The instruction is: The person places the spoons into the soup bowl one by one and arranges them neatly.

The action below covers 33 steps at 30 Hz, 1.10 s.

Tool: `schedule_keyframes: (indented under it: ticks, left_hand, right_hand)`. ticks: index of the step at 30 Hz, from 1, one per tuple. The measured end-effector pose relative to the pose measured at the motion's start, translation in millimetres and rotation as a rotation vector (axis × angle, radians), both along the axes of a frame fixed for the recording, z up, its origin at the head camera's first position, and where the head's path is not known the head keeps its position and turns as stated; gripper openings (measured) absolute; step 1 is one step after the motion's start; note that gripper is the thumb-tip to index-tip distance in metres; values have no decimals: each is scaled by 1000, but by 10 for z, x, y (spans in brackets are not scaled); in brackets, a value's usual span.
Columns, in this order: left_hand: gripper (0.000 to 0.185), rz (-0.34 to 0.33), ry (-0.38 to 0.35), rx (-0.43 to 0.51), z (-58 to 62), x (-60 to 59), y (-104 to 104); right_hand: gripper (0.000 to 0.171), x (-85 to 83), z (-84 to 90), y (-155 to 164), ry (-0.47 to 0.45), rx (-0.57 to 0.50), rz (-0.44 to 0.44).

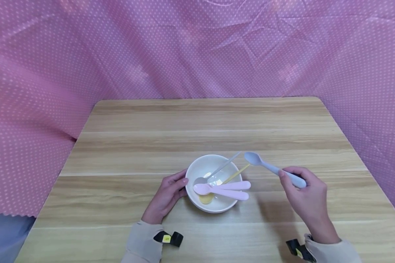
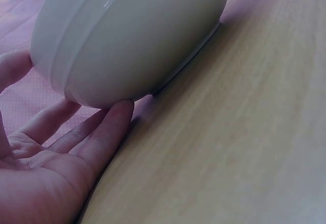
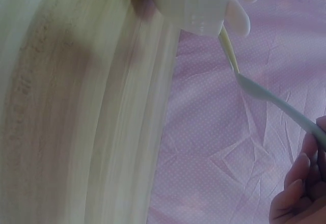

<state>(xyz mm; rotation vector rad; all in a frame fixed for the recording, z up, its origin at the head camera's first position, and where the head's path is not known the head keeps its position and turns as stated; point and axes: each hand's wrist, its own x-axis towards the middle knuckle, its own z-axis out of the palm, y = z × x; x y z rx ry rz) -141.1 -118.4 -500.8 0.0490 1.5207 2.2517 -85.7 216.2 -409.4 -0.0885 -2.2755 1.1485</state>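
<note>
A white bowl (image 1: 196, 170) stands upright on the table. My left hand (image 1: 168, 193) holds its left side, thumb at the rim and fingers against the outer wall, as the left wrist view shows. Inside lean two pink spoons (image 1: 232, 194), a yellow spoon (image 1: 206, 198) partly beneath them, and a pale grey-blue spoon (image 1: 225, 164). To the right of the bowl, my right hand (image 1: 307, 195) grips a light blue spoon (image 1: 270, 167) by its handle, raised above the table. Its scoop points left, near the yellow handle's end; the right wrist view cannot settle whether they touch.
The wood-grain table (image 1: 151, 124) stretches behind and to both sides of the bowl. Pink polka-dot cloth (image 1: 197, 54) hangs around its back and sides. Black wrist straps (image 1: 176, 239) sit at both cuffs. Bluish fabric (image 1: 6, 237) shows at lower left.
</note>
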Motion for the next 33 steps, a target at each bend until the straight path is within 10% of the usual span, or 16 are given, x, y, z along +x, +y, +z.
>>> schedule_keyframes:
  ticks: [33]
  left_hand:
    - [54, 12, 14, 13, 23, -12, -3]
  right_hand:
    - [14, -45, -171, -440, 2, 28, 219]
